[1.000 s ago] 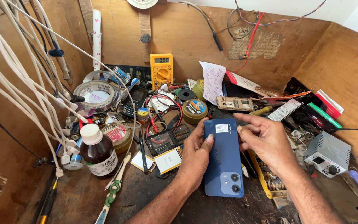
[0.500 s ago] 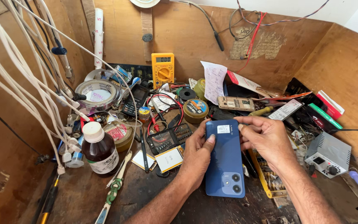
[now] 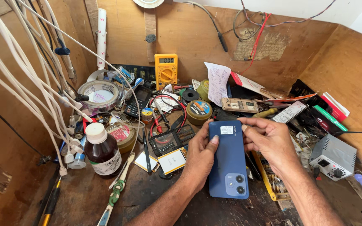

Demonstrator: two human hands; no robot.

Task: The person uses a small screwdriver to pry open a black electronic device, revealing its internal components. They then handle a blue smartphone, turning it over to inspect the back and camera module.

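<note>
Blue smartphone: lies back-up at the centre of the wooden workbench, camera cluster toward the person, a small white sticker near the far end. Held from both sides.

Left hand: wrapped along the phone's left edge, thumb laid flat on the back cover, remaining fingers curled under or behind the edge; closed on the phone.

Right hand: at the phone's upper right corner, thumb and fingers bent and pinching the top edge; closed on the phone.

Brown glass bottle: white cap, upright, left of the phone, well apart from it.

Toothbrush: green and white, lying just in front of the bottle.

Yellow multimeter: propped against the back wall.

Roll of clear tape: far left, beneath hanging white cables.

Small round tin: just beyond the left hand.

Grey power supply box: right of the right forearm, near the side wall.

Keypad phone: beige, lying flat beyond the smartphone.
</note>
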